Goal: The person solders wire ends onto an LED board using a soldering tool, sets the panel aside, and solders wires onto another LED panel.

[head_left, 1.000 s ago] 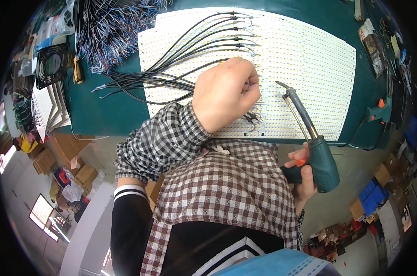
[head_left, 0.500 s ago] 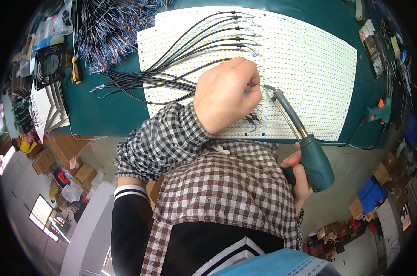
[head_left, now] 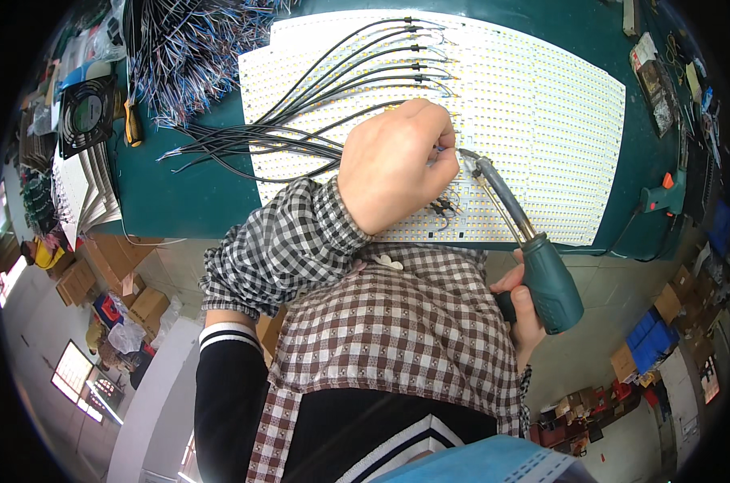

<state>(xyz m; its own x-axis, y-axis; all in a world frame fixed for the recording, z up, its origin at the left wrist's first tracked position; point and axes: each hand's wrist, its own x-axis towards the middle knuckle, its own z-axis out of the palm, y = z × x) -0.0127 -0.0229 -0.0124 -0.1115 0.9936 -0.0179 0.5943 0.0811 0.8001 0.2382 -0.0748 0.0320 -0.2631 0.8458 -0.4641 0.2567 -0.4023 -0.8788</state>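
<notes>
My left hand (head_left: 397, 157) is closed in a pinch over the white LED board (head_left: 542, 137). Its fingertips grip the thin wire end of a black cable, mostly hidden by the hand. In my right hand (head_left: 527, 310) is a green soldering gun (head_left: 556, 286), its pistol-type handle held below the board's near edge. The gun's bent tip reaches the board just right of my left fingertips. Several black cables (head_left: 300, 145) fan across the board's left half, their thin wires ending along a row near its middle.
A heap of cut wires (head_left: 196, 64) lies at the far left. Beside it are a yellow-handled screwdriver (head_left: 133, 125) and a black fan (head_left: 88, 115). At the right of the green table (head_left: 188, 201) sits a green glue gun (head_left: 663, 195) with an orange trigger.
The soldering gun has shifted very slightly left, its tip closer to my left fingertips. My left hand keeps its pinch, almost unmoved.
</notes>
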